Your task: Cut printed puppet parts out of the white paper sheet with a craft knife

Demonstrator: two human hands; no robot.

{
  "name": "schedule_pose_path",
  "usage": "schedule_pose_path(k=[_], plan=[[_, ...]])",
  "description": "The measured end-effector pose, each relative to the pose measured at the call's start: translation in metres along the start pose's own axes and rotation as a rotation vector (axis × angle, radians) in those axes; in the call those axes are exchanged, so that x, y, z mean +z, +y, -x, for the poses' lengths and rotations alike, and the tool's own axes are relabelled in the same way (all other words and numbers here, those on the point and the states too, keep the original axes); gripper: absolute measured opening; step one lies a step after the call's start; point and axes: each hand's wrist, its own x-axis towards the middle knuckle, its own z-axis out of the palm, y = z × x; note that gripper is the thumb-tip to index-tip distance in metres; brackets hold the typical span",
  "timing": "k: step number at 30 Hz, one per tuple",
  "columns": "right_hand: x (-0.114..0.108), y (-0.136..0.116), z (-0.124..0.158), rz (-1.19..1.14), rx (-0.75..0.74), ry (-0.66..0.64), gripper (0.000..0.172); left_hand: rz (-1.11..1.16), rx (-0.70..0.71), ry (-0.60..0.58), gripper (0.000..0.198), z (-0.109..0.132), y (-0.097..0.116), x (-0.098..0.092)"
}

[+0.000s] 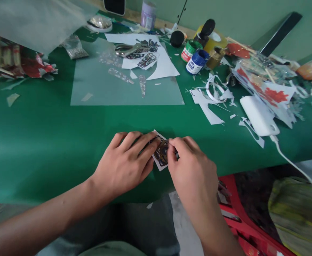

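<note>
Near front edge of green table (46,142): dark patterned card (160,155) beneath flat, loosely spread left hand (127,161); at card's right edge, curled right hand (193,169), cannot tell if pinching.

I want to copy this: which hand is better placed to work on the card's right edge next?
Probably the right hand: it curls at the right edge of the card, while the left hand partly covers its left side.
</note>
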Motion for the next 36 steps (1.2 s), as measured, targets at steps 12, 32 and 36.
schedule_pose_path(k=[12,32,36], plan=[[0.001,-0.011,0.005,0.054,0.089,0.015,0.019,0.016,0.004,0.009,0.031,0.0,-0.001,0.0],[0.004,0.049,-0.016,-0.317,-0.242,-0.043,0.02,-0.007,0.027,-0.011,0.034,0.002,-0.003,0.0],[0.007,0.052,-0.017,-0.359,-0.272,-0.031,0.02,-0.015,0.017,-0.005,0.034,0.001,-0.002,0.001]])
